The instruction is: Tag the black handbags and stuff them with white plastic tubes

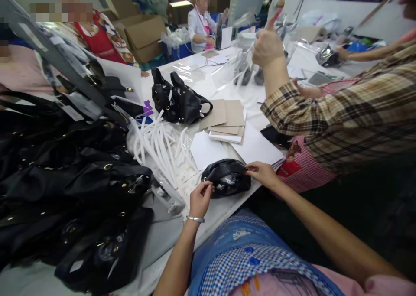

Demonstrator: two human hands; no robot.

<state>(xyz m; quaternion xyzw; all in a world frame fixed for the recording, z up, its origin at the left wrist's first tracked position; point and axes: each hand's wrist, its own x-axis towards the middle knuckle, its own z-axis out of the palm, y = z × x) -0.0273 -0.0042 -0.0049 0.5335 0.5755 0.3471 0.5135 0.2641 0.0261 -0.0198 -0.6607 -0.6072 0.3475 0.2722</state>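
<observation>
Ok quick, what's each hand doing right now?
Left hand: closed, pinching the left end of the small black bag.
Right hand: closed, gripping the same bag's right edge.

silver bangle [196, 219], blue checked apron [240, 261]

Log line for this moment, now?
left hand: grips small black bag | right hand: grips its other end | bag: on white table edge

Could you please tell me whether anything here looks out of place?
Nothing looks damaged. The white tubes lie in a loose tangle beside the small black bag that the left hand and right hand hold.
</observation>
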